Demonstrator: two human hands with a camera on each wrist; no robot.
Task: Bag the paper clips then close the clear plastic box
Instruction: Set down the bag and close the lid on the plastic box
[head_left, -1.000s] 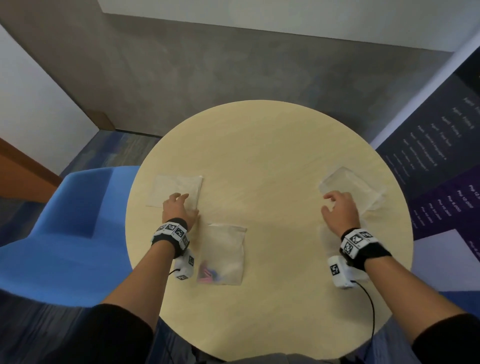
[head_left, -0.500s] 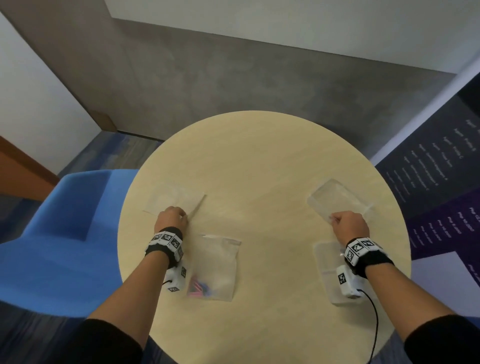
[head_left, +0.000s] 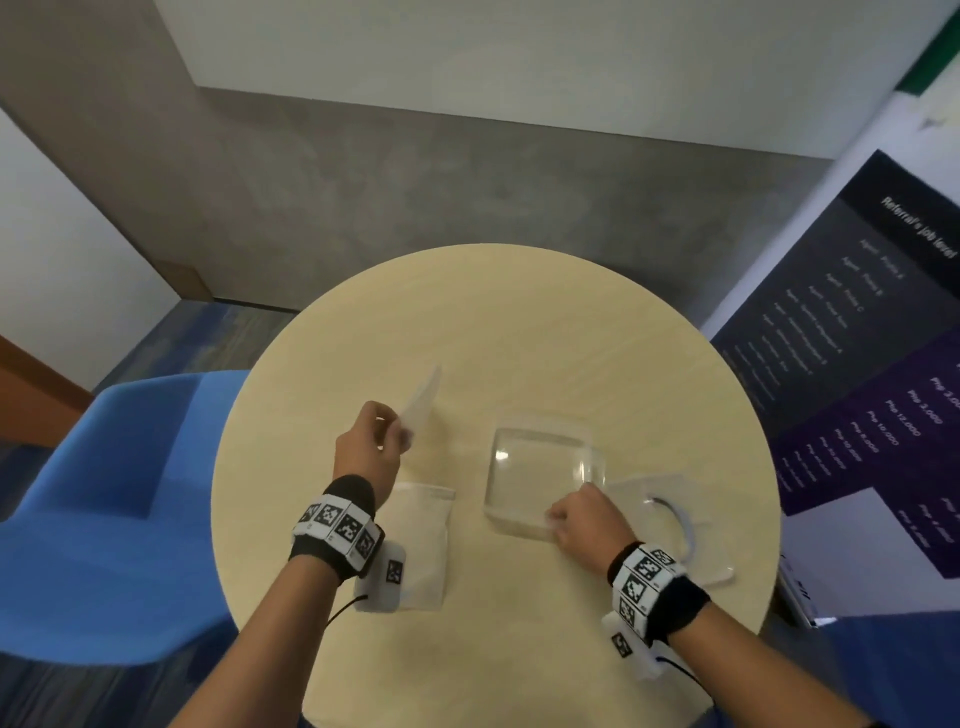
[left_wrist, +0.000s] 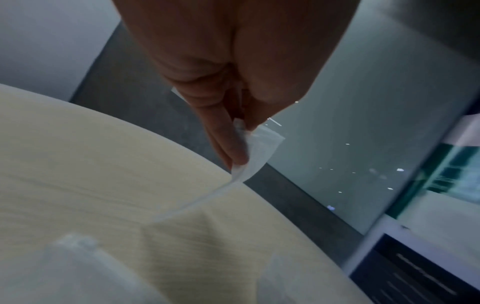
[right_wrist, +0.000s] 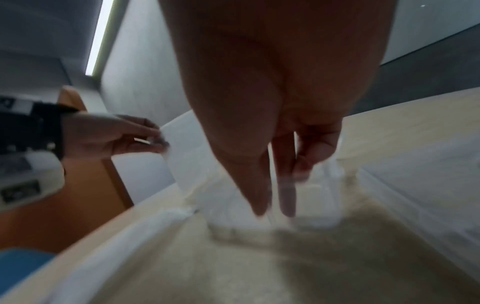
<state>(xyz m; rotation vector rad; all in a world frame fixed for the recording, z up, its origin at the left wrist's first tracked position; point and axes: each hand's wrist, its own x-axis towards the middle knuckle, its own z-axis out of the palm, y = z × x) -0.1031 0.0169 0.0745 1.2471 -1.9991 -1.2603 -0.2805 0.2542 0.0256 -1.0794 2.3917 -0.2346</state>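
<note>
Left hand (head_left: 368, 451): raised above the round pale wood-grain table (head_left: 519, 322), thumb and fingers (left_wrist: 228, 144) pinched together on one corner of a thin clear plastic zip bag (head_left: 423, 402). Bag lifted off the surface, hanging tilted, far edge angled up and away; sealing strip visible along the pinched edge in the left wrist view. Black wristband with printed square markers (head_left: 340, 525) strapped on the forearm.

Directly below and right of the left wrist: second clear zip bag (head_left: 423, 540), lying flat on the table, partly hidden under the wrist unit. Contents not discernible.

Centre: clear rigid plastic box (head_left: 543, 470), square with rounded corners, sitting on the table between the two hands. Glossy, with one bright highlight.

Right hand (head_left: 584, 525): low over the table, fingers (right_wrist: 285, 185) curled down over the near right corner of the box, clamped on its rim. Right wrist view blurred; exact finger contact hard to resolve.

Right of the box: flat clear plastic lid (head_left: 670, 525), touching or just beside the box, partly hidden behind the right hand; hinge connection cannot be told.

Surroundings: blue upholstered chair (head_left: 104, 493) at left of the table, dark printed banner (head_left: 857, 374) at right, grey floor beyond.
</note>
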